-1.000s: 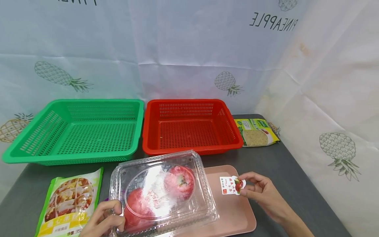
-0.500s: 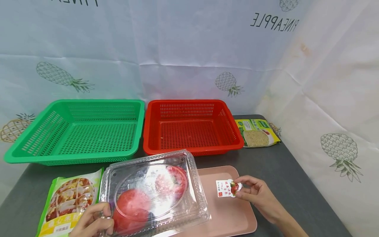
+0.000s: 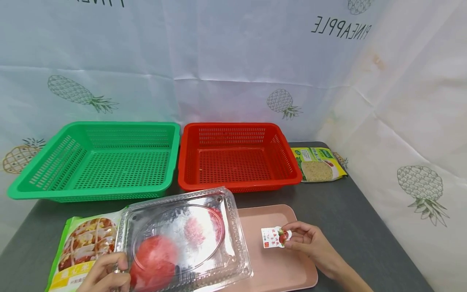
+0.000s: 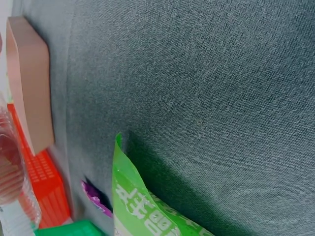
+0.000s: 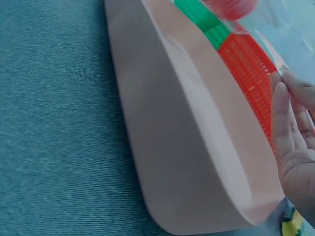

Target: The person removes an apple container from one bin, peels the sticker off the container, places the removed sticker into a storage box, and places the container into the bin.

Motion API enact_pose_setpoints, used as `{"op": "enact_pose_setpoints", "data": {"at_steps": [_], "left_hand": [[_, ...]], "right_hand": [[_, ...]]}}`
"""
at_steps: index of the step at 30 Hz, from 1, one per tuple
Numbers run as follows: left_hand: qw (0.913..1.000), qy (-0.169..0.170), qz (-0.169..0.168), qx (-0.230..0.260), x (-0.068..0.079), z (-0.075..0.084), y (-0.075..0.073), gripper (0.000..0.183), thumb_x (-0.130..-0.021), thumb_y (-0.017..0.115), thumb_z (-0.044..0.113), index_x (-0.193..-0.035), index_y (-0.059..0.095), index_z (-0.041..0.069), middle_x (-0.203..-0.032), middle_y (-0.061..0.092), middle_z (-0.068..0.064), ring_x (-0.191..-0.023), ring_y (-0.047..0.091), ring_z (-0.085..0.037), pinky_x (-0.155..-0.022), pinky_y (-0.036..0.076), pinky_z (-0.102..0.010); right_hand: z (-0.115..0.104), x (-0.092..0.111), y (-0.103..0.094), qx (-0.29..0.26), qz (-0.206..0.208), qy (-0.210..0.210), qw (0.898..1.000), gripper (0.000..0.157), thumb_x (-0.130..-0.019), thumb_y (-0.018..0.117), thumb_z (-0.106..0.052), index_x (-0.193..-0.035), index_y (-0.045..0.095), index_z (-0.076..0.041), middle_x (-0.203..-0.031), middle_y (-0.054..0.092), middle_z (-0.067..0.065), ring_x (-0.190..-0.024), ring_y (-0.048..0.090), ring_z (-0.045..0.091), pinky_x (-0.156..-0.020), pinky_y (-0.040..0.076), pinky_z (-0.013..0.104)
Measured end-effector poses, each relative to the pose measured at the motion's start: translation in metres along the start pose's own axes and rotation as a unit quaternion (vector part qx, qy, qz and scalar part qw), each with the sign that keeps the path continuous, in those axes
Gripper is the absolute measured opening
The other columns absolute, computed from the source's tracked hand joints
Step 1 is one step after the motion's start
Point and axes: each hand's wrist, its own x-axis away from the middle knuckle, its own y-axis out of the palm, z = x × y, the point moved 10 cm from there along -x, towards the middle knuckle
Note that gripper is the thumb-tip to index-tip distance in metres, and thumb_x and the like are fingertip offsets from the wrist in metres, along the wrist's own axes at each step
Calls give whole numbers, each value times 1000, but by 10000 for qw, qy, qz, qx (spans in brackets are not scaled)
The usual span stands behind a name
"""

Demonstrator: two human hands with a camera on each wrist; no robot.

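In the head view my left hand (image 3: 106,273) grips the near left corner of a clear plastic clamshell box (image 3: 233,247). The box is tilted, raised above the table, and its lid looks closed. Inside lie red apples (image 3: 155,259), partly hidden by glare. To the right, my right hand (image 3: 311,247) pinches a small white card label (image 3: 271,237) printed with apples and red writing. Label and box are apart, both over a pink tray (image 3: 277,267). The right wrist view has thumb and fingertips on the label (image 5: 270,49), seen nearly edge-on. The left wrist view catches only part of the box (image 4: 29,201).
A green basket (image 3: 120,188) and a red basket (image 3: 240,186) stand side by side at the back. A yellow-green food bag (image 3: 317,170) lies right of them. At left is a green-edged food bag (image 3: 85,243). A small purple object (image 4: 96,199) lies near it.
The box in my left hand has moved left, partly covering the green-edged bag. My right hand with the label has shifted left and slightly toward me, over the tray.
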Motion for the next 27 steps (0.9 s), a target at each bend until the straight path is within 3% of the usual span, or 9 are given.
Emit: {"op": "enact_pose_setpoints", "data": {"at_steps": [4, 10, 17, 23, 27], "left_hand": [[9999, -18, 36, 130, 3, -1, -2, 18, -88, 47, -19, -92, 58, -5, -113, 36, -13, -60, 35, -6, -43, 25, -11], [9990, -320, 284, 104, 10, -5, -7, 16, -88, 53, -18, -91, 59, -4, -111, 38, -11, -59, 37, -7, -41, 25, -15], [9987, -399, 327, 45, 13, -5, -8, 13, -89, 55, -14, -90, 60, -2, -111, 38, -11, -64, 39, -8, -42, 25, -19], [9977, -504, 455, 18, 16, -8, -7, 22, -87, 51, -20, -89, 60, 0, -110, 40, -10, -67, 40, -8, -43, 27, -19], [9978, -461, 364, 310, 18, -9, -5, 26, -85, 46, -24, -91, 59, -3, -109, 40, -11, -70, 41, -10, -45, 28, -19]], "right_hand": [[6, -2, 4, 9, -7, 20, 10000, 29, -88, 64, 3, -112, 65, -13, -108, 66, 0, -93, 64, 12, -80, 53, 28], [12, -7, 7, 41, -36, 58, 10000, 29, -87, 65, 2, -114, 64, -9, -107, 66, -1, -90, 65, 10, -79, 53, 27], [20, -12, 12, 156, -88, 202, 9996, 37, -86, 68, 0, -118, 54, 12, -102, 66, 4, -86, 66, 11, -78, 54, 28], [30, -14, 18, 119, -160, 413, 9989, 37, -86, 67, -1, -118, 54, 13, -100, 65, 5, -85, 65, 11, -77, 54, 27], [33, -15, 21, 92, -120, 490, 9987, 39, -86, 68, -1, -119, 52, 15, -99, 65, 6, -84, 64, 11, -75, 54, 26]]}}
